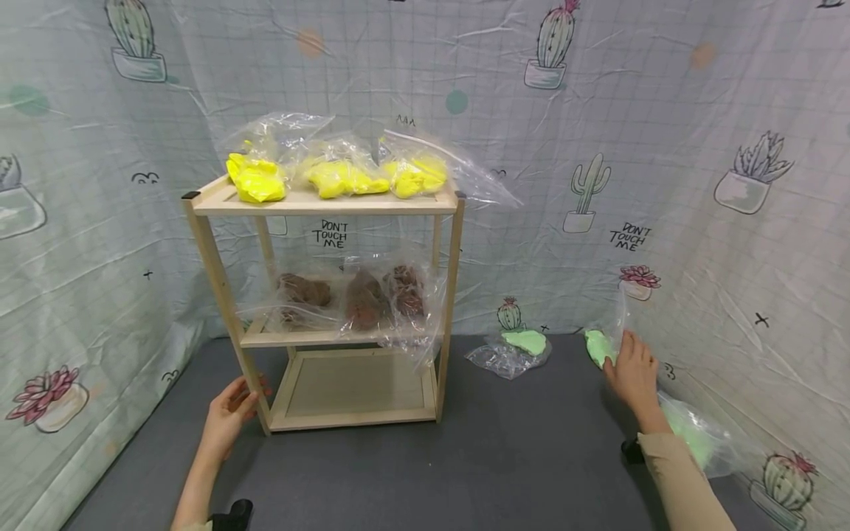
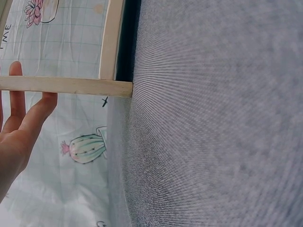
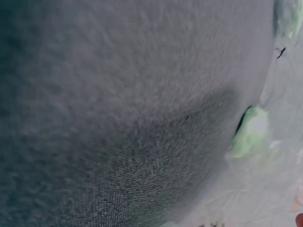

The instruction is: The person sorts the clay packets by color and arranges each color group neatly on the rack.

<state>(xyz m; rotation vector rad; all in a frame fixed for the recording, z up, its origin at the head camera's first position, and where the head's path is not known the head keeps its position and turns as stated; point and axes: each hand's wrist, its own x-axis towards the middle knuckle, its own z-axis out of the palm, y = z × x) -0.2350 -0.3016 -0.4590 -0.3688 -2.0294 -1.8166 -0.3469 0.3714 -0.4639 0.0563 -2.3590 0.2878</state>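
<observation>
A wooden three-tier shelf [image 1: 323, 203] stands on the grey floor. Three clear bags of yellow dough [image 1: 340, 177] lie on its top tier. Three bags of brown dough [image 1: 364, 299] lie on the middle tier, and the bottom tier [image 1: 358, 385] is bare. My left hand [image 1: 247, 397] touches the shelf's front left leg [image 2: 66, 86], its fingers [image 2: 16, 101] fairly straight behind it. My right hand [image 1: 622, 355] rests at the far right on a clear bag with a pale green lump [image 1: 600, 346], which also shows in the right wrist view [image 3: 248, 135]; the fingertips are hidden.
Another bag of green dough [image 1: 523, 344] lies on the floor right of the shelf. A third green bag [image 1: 697, 436] sits under my right forearm by the wall. Cactus-print sheeting [image 1: 664, 147] closes in the back and both sides. Grey floor [image 1: 505, 457] lies in front.
</observation>
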